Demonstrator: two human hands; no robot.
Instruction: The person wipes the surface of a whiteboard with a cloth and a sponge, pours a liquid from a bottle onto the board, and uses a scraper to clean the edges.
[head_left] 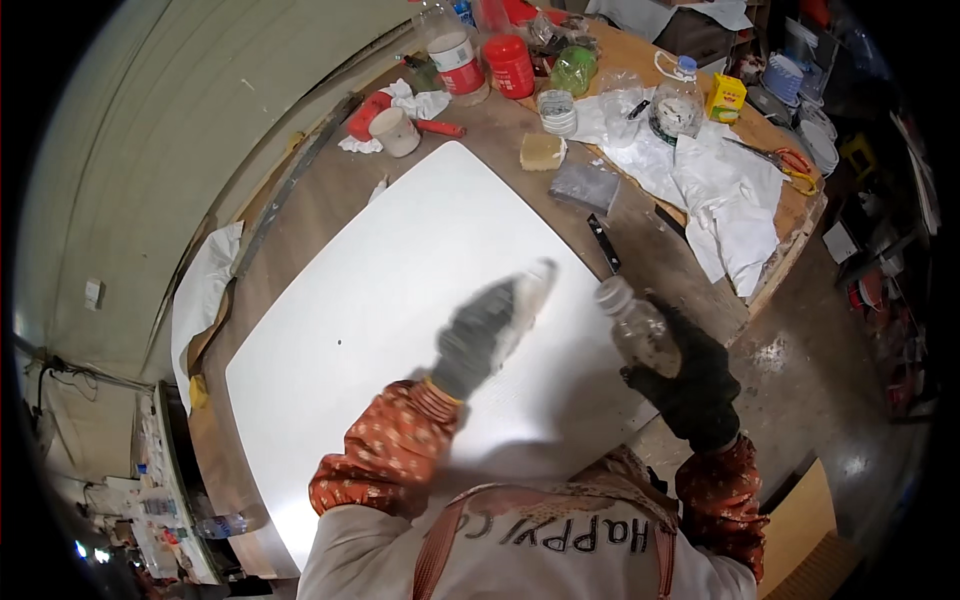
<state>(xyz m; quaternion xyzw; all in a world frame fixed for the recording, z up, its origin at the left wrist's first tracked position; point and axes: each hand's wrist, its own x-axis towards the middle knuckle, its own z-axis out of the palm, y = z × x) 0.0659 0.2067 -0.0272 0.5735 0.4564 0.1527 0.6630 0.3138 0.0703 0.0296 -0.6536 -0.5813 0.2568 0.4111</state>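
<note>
Apron [555, 573], hands [472, 340] [705, 380] around blurred white object [531, 293] (left) and clear bottle [643, 330] (right), grey block [585, 187] beside white panel [385, 260]

Between five and six o'clock — large, dark, legible lettering, upside down, on the pale apron [480, 560]. At twelve, small illegible print on the banded bottle [458, 55] and red jar [510, 68]; toward two, on the yellow box [726, 98].
</note>
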